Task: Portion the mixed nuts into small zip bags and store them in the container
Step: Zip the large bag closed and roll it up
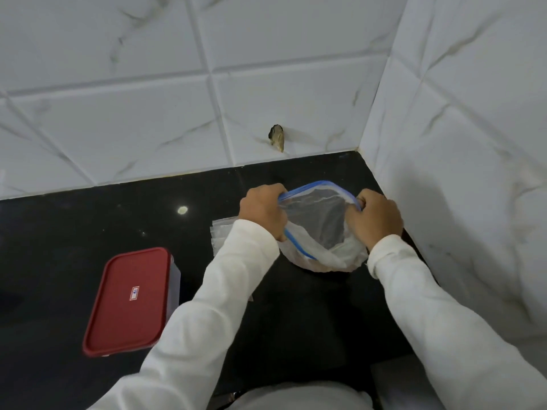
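Observation:
A large clear zip bag (pixel 319 229) with a blue seal strip stands on the black counter near the right wall, its mouth pulled wide. My left hand (pixel 262 210) grips the left side of the rim and my right hand (pixel 374 217) grips the right side. Brown contents show faintly at the bag's bottom. A small stack of clear zip bags (pixel 220 235) lies flat just left of it, partly under my left sleeve. A container with a red lid (pixel 128 300) sits shut on the counter at the left.
The black counter (pixel 74 232) runs into a corner of white marbled tile walls (pixel 148 113) at the back and right. A small hole or fitting (pixel 277 137) marks the back wall just above the counter.

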A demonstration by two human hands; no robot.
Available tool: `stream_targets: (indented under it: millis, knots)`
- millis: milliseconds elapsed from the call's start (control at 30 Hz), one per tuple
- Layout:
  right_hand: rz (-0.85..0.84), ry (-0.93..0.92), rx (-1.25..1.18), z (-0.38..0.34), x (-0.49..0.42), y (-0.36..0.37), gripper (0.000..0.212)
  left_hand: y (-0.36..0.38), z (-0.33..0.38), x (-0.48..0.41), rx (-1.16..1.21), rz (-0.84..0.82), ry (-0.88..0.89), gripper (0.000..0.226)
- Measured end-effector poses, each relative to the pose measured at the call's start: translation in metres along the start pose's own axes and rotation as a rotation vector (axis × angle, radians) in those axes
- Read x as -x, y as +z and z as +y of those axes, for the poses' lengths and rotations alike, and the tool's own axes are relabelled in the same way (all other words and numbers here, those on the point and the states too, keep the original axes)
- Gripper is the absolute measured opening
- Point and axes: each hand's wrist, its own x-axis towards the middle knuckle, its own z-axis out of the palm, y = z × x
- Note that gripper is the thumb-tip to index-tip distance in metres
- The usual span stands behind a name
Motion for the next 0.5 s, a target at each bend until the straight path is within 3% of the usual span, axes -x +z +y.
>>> stream_targets:
  millis: [67, 133, 300, 400, 500]
  knots:
    - [-0.26, 0.315, -0.444, 0.0, -0.006, -0.004, 0.021, -0.002, -0.005, -0.001, 0.227, 0.026, -0.062, 0.029]
    - [-0.557, 0.555, -0.804, 0.006, -0.007, -0.009, 0.037, 0.0, -0.013, -0.005, 0.426, 0.057, -0.104, 0.033]
    - [-0.947, 0.457, -1.069, 0.03, 0.0, -0.008, 0.042, 0.007, -0.026, -0.015, 0.742, 0.155, -0.224, 0.04]
    - [-1.014, 0.333, -1.265, 0.043, 0.002, -0.012, 0.049, 0.003, -0.037, -0.021, 0.799, 0.202, -0.243, 0.038]
    - [-0.938, 0.336, -1.421, 0.048, 0.0, -0.013, 0.04, -0.005, -0.044, -0.025, 0.814, 0.179, -0.238, 0.041]
